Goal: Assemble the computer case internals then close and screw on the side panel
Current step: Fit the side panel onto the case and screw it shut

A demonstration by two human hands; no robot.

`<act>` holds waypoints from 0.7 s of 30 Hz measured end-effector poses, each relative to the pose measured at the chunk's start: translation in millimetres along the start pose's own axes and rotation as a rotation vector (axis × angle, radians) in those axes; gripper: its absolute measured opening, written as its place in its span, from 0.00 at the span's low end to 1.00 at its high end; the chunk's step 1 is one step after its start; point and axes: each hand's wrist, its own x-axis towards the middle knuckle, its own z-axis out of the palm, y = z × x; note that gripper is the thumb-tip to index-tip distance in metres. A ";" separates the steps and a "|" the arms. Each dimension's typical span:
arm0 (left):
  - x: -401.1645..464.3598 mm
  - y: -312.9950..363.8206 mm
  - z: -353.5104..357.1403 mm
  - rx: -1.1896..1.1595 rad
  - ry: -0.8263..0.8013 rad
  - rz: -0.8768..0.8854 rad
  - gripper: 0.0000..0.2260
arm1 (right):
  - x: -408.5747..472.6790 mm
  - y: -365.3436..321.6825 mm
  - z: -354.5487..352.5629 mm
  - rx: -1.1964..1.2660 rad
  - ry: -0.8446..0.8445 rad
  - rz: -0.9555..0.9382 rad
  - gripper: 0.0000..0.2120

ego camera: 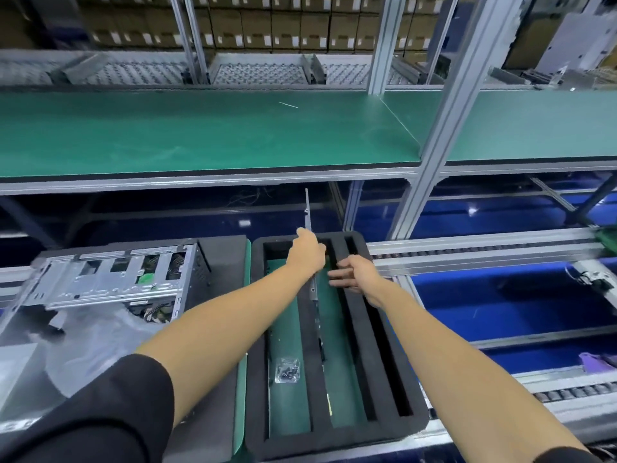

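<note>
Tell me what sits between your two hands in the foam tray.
Head view: the thin side panel stands on edge between the left hand gripping it and the right hand on a foam tray divider.

Black foam tray (pixel 394 426), green shelf mat (pixel 200 135)

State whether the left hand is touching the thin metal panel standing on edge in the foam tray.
Touching. The head view shows the left hand gripping the thin metal panel, which runs up past its fingers, above the foam tray.
</note>
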 end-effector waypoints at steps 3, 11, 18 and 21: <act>-8.6 -17.3 -35.4 -0.033 0.060 -0.009 0.15 | -4.4 5.4 24.5 -0.069 0.076 0.008 0.10; -51.6 -100.7 -173.9 -0.310 0.140 0.134 0.08 | -34.0 19.0 99.3 -0.248 0.412 -0.064 0.12; -108.8 -240.1 -279.3 -0.745 0.417 -0.045 0.07 | -69.0 29.0 233.8 -0.482 0.667 -0.055 0.09; -141.6 -299.4 -287.8 -1.037 0.543 -0.176 0.05 | -87.5 42.6 300.1 -0.453 0.678 -0.159 0.13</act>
